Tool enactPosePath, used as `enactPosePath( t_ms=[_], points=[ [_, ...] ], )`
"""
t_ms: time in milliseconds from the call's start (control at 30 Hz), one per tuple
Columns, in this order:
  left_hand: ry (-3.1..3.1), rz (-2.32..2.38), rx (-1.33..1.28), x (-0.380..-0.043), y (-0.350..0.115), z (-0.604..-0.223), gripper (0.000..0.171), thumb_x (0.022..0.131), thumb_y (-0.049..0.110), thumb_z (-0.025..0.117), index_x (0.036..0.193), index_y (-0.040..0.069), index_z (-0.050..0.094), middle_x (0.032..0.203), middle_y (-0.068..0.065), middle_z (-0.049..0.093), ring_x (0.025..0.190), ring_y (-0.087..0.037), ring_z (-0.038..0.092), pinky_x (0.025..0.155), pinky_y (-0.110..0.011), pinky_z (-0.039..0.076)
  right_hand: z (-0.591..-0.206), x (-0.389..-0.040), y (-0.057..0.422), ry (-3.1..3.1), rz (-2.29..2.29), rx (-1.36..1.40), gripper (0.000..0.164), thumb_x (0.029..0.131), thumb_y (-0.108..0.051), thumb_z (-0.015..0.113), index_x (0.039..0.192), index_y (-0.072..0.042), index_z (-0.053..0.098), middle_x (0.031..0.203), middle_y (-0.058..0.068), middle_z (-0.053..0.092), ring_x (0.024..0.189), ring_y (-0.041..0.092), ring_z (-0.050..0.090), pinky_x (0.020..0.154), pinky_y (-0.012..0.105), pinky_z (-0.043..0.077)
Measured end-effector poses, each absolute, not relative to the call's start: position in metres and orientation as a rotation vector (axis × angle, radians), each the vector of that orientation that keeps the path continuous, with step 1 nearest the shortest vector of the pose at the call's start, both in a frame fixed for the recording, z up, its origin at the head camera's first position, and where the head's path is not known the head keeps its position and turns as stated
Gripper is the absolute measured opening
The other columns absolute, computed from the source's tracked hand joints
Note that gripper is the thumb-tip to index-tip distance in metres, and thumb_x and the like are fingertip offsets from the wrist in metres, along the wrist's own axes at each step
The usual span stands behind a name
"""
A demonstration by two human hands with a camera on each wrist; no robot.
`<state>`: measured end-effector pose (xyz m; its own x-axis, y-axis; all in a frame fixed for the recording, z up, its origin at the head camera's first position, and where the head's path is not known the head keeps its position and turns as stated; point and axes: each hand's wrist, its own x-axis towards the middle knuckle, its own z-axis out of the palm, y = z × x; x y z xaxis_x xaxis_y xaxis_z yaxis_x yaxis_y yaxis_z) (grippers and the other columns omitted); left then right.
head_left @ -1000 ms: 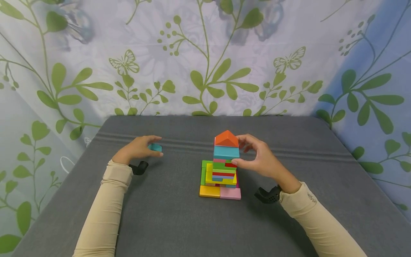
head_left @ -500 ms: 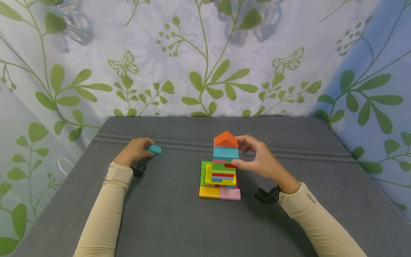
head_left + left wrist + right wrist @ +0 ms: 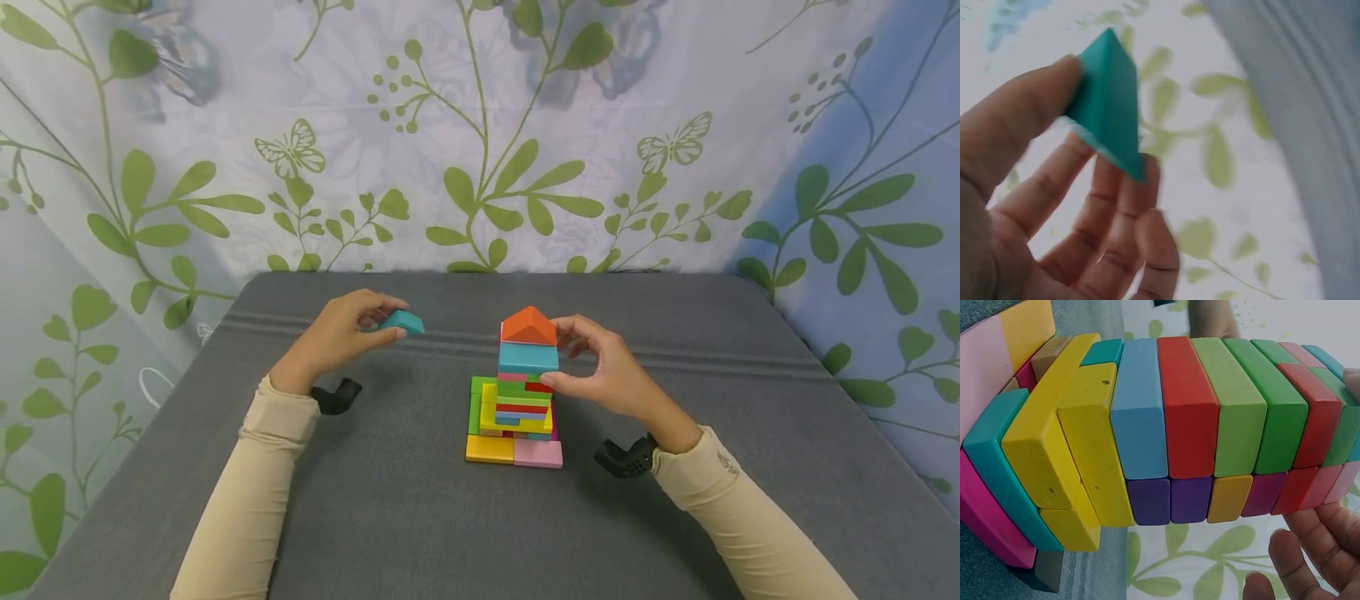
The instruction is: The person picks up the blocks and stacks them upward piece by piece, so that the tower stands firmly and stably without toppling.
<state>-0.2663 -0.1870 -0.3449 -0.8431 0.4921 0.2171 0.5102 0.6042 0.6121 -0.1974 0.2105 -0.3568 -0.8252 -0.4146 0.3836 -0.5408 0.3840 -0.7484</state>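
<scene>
My left hand [image 3: 341,335] pinches a teal triangular block [image 3: 1113,103] between thumb and fingertips, raised above the table to the left of the tower. A tower of coloured wooden blocks [image 3: 522,410] stands at the middle, with an orange triangular block [image 3: 529,327] on top and a teal block [image 3: 528,357] under it. On the tower's right side, my right hand [image 3: 606,367] holds its upper part, thumb at the front edge and fingers behind. The right wrist view shows stacked layers in yellow, light blue, red [image 3: 1190,434] and green.
The tower's wide base has a yellow-orange block [image 3: 491,448] and a pink block [image 3: 538,453] at its front. A grey cloth covers the table [image 3: 390,517]. Behind it hangs a leaf-patterned curtain [image 3: 360,167].
The left hand took hold of the teal triangular block on the table, then lifted it and carried it right toward the tower. The right hand has stayed at the tower.
</scene>
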Motion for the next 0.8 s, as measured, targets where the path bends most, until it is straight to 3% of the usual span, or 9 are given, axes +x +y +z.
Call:
enactPosePath(
  t_ms=[300,433,533,667,800],
  points=[
    [-2.486,-1.143,-1.038,-0.230,-0.155,-0.313,0.045,0.094,0.006,0.085,0.137,0.001,0.071,0.118,-0.011,0.073,0.107,-0.026,0.066,0.094,-0.046,0.053,-0.358,-0.199,0.210,-2.480,1.451,0.887,0.055,0.090,-0.012,0.086,0.137,0.005,0.063,0.119,0.013,0.069,0.100,0.030,0.059,0.090,0.033,0.051],
    [-2.357,-1.178,-1.119,-0.217,-0.141,-0.307,0.040,0.090,0.002,0.087,0.128,0.001,0.073,0.114,-0.008,0.073,0.104,-0.024,0.065,0.089,-0.041,0.050,-0.359,-0.199,0.210,-2.472,1.450,0.889,0.053,0.089,-0.008,0.085,0.136,0.004,0.063,0.119,0.012,0.069,0.100,0.023,0.059,0.090,0.034,0.052],
    [-2.281,-1.184,-1.189,-0.209,-0.129,-0.306,0.040,0.090,0.002,0.088,0.127,0.003,0.073,0.112,-0.005,0.072,0.102,-0.022,0.064,0.084,-0.037,0.047,-0.360,-0.200,0.210,-2.463,1.451,0.896,0.053,0.090,-0.010,0.086,0.136,0.004,0.063,0.120,0.012,0.069,0.100,0.025,0.060,0.090,0.034,0.052],
    [-2.228,-1.216,-1.275,-0.203,-0.112,-0.309,0.041,0.089,0.004,0.089,0.128,0.003,0.073,0.114,-0.004,0.071,0.102,-0.019,0.064,0.087,-0.035,0.052,-0.360,-0.200,0.210,-2.459,1.456,0.901,0.053,0.091,-0.011,0.085,0.136,0.005,0.063,0.120,0.012,0.068,0.100,0.031,0.060,0.090,0.034,0.052],
    [-2.213,-1.230,-1.319,-0.201,-0.095,-0.315,0.042,0.088,0.006,0.090,0.127,0.003,0.074,0.115,-0.005,0.070,0.102,-0.018,0.064,0.092,-0.035,0.056,-0.360,-0.201,0.209,-2.462,1.459,0.896,0.051,0.090,-0.007,0.084,0.135,0.004,0.064,0.120,0.012,0.068,0.100,0.024,0.060,0.090,0.033,0.052]
  ],
)
